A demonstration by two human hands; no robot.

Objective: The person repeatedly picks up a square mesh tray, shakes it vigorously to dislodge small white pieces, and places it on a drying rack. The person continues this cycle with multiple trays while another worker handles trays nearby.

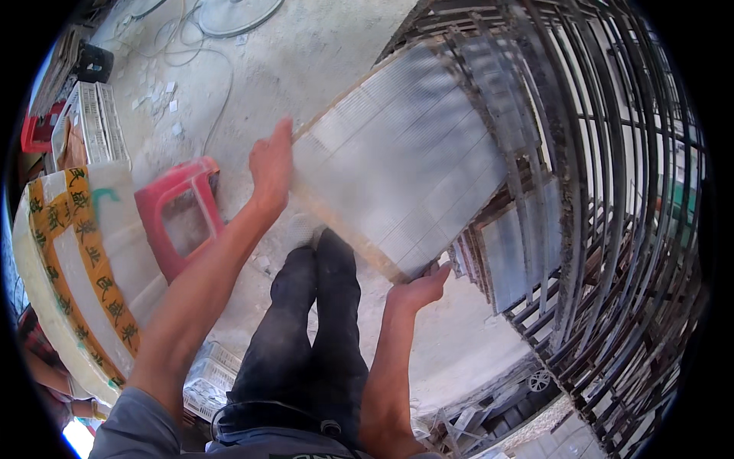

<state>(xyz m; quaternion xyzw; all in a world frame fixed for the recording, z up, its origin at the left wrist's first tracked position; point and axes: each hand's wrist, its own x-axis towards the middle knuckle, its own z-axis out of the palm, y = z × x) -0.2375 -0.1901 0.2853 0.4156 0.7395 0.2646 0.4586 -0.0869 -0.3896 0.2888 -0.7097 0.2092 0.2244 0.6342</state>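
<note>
Between both hands I hold a wide flat board with a tan, wood-like edge; its pale grey top is ribbed and divided by thin straight lines. My left hand grips its left edge, with the thumb or a finger pointing up along it. At the near corner my right hand is closed on the edge, its other fingers partly hidden beneath. The far side of the board reaches a metal rack, where it is tilted among the bars.
More flat boards are stacked in the rack at right. A red plastic stool stands left of my left forearm, beside a large pale block with yellow printed tape. White crates, a cable and scattered white chips lie around the dusty floor. Another person's arm shows at lower left.
</note>
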